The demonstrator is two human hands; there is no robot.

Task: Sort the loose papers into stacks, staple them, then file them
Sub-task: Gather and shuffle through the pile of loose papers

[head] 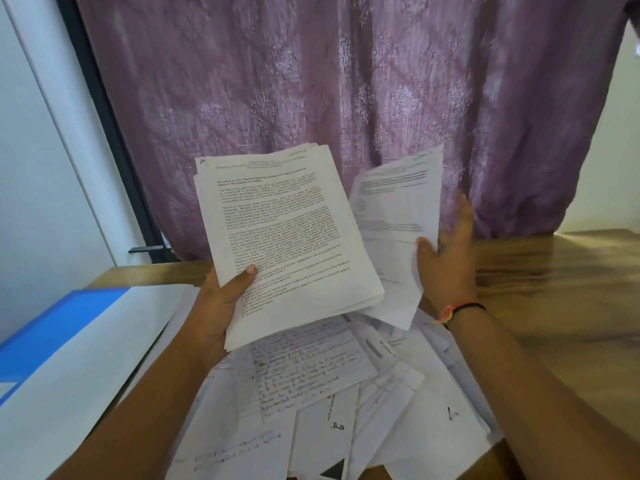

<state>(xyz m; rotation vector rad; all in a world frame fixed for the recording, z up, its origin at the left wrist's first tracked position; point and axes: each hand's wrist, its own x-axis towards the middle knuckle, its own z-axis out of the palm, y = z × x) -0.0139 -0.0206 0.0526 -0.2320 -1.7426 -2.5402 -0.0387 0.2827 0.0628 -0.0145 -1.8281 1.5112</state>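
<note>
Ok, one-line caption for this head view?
Sorting: left hand holds a printed stack, right hand grips further sheets, above loose papers strewn on a wooden table beside a blue folder.

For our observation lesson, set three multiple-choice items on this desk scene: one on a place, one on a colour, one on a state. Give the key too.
1. Where is the blue folder relative to the loose papers on the table?
A) to their left
B) to their right
C) on top of them

2. What colour is the curtain?
A) green
B) purple
C) yellow

3. What is the left hand doing?
A) resting empty
B) gripping a stack of printed pages
C) holding a stapler

Key:
1 A: the folder lies left of the pile.
2 B: the patterned cloth is purple.
3 B: its thumb presses on the stack's lower edge, while the right hand holds fewer sheets.
</note>
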